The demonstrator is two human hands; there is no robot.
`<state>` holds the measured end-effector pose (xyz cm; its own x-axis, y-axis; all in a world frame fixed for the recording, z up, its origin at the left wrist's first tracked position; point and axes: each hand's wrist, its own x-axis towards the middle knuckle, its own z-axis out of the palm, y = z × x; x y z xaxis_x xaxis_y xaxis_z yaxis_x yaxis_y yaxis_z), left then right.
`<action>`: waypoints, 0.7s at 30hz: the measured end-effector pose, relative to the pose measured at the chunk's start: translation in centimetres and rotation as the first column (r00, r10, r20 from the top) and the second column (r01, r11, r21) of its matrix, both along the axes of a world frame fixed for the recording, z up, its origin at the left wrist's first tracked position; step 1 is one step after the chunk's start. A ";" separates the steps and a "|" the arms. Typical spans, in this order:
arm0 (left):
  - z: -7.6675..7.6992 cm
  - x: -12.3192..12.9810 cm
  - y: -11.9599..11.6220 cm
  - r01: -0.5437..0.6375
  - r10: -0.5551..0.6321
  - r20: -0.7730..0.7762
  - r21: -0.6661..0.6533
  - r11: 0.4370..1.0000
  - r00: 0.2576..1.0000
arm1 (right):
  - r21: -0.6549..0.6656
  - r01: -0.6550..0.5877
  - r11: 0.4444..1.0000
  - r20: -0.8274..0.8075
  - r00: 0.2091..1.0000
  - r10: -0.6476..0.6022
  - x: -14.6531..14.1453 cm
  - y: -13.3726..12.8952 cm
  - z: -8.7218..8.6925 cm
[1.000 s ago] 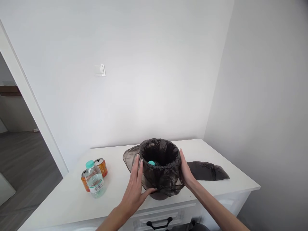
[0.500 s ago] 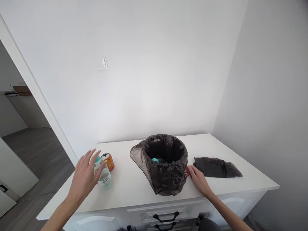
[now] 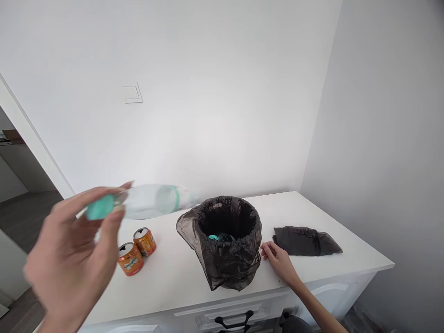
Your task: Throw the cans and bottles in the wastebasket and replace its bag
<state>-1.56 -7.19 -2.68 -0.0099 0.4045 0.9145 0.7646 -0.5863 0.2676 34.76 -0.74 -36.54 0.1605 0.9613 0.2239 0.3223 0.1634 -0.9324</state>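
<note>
My left hand [image 3: 79,245] pinches a clear plastic bottle [image 3: 145,201] near its green cap. The bottle is blurred and tipped nearly level in the air, its base pointing right toward a bin [image 3: 227,203] lined with a black bag. Inside the bin, a green cap [image 3: 213,237] and part of a dark object show. My right hand [image 3: 277,261] rests on the tabletop with curled fingers against the right side of the bag [image 3: 232,263], seeming to grip it. Two orange drink cans [image 3: 131,260] stand upright on the table, below the bottle.
A folded black plastic bag [image 3: 307,240] lies on the white cabinet top [image 3: 166,282], right of the bin. Walls rise behind and to the right, with a light switch [image 3: 132,94] on the back one. Drawers with a black handle [image 3: 235,320] are below; a doorway opens at left.
My left hand has taken hold of the bottle, lifted it and tilted it from upright to nearly level. Both orange cans now show. My right hand stays beside the bin.
</note>
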 end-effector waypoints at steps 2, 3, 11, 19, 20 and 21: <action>0.2 3.5 1.1 0.147 -0.145 0.031 -0.090 0.985 0.989 | 0.006 0.009 1.000 0.002 1.000 -0.009 0.0 0.0 0.1; -0.2 5.1 1.9 0.261 -0.262 0.018 -0.151 0.953 0.965 | 0.010 0.015 1.000 0.004 1.000 -0.015 -0.1 0.0 0.1; -6.4 9.3 4.6 0.446 -0.707 -0.299 -0.605 0.660 0.641 | 0.033 0.040 0.999 0.011 0.999 -0.041 -0.3 -0.1 0.8; -7.9 -5.4 10.3 -0.182 0.033 -0.293 -0.498 0.848 0.955 | 0.028 0.045 0.999 0.060 0.997 -0.047 0.0 -0.4 0.6; -8.7 -7.7 11.7 -0.286 0.092 -0.380 -0.494 0.821 0.920 | 0.024 0.046 0.999 0.064 0.997 -0.047 0.0 -0.4 0.5; -9.6 -9.7 13.0 -0.381 0.128 -0.466 -0.503 0.776 0.876 | 0.021 0.049 0.999 0.069 0.996 -0.051 0.0 -0.4 0.3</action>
